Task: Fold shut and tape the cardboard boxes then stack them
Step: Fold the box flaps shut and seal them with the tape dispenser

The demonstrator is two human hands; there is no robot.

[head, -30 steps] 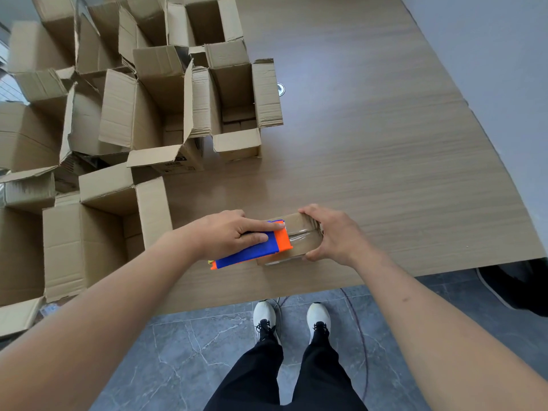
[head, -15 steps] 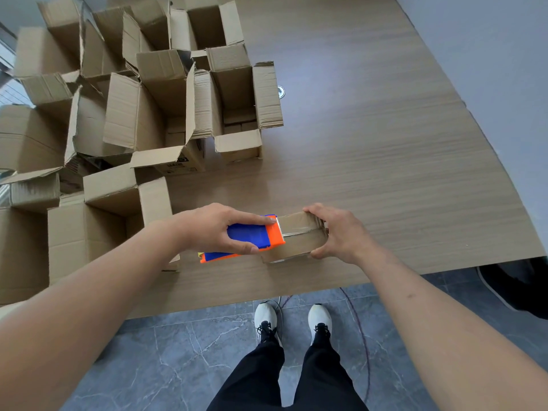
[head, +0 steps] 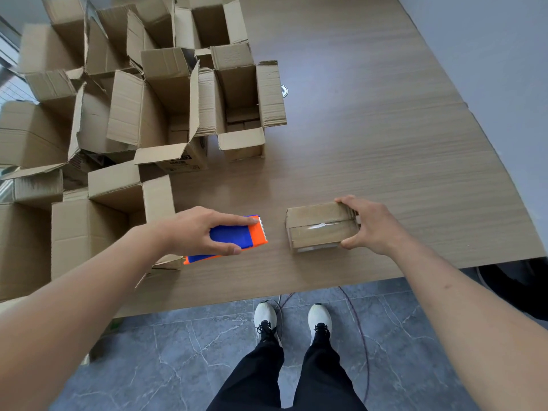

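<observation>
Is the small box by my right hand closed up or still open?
Closed. The small box has its flaps folded flat with clear tape along the top seam. The right hand grips its end; the left hand holds the tape dispenser apart from it.

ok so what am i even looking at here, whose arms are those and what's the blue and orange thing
There is no machine: a person wears a camera on the head, so you look down along their own arms to their shoes on the floor. The left hand grips a blue and orange tape dispenser. The right hand holds a small closed cardboard box with tape along its top seam, standing on the wooden table. Dispenser and box are apart. At the left of the table stand many open cardboard boxes, flaps up, not yet taped.
</observation>
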